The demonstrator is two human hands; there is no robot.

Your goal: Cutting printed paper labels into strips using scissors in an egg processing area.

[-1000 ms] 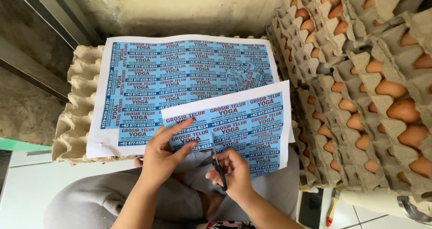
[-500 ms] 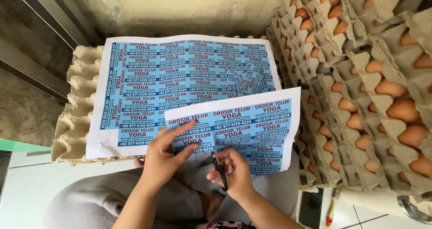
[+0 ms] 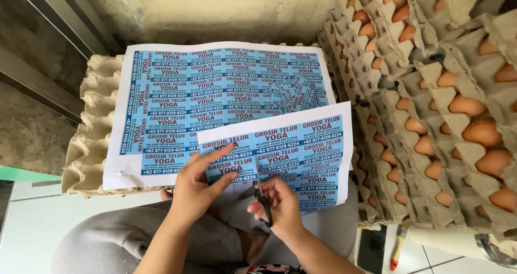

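At lower centre the right hand (image 3: 280,206) is closed around dark scissors (image 3: 263,198), blades in a blue label sheet (image 3: 291,155). Just left, the left hand (image 3: 199,185) pinches that sheet's edge. Beyond lies a larger label sheet (image 3: 215,91) on empty egg trays (image 3: 91,145); filled egg trays (image 3: 447,118) rise at right.

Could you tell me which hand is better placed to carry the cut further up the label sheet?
The right hand: it holds the scissors with the blades at the label sheet. The left hand only pins the sheet.
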